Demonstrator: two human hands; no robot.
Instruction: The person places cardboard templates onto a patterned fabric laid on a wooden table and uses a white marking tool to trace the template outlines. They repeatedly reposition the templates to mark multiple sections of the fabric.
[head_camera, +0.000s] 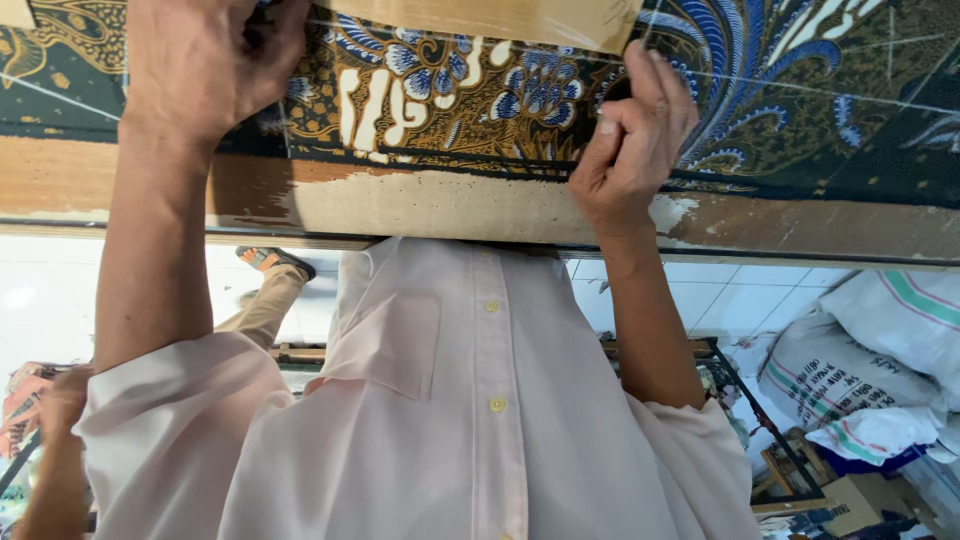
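Hands: left (205, 65), right (635, 135) fingers pinching glossy patterned batik cloth (450, 95) | worn wooden table edge (450, 205)

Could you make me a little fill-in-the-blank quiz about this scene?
The left hand and right hand both reach onto the patterned ___.
The pale shirt closes with small ___.
The sacks at the right are mainly ___.
Missing words: cloth; buttons; white.
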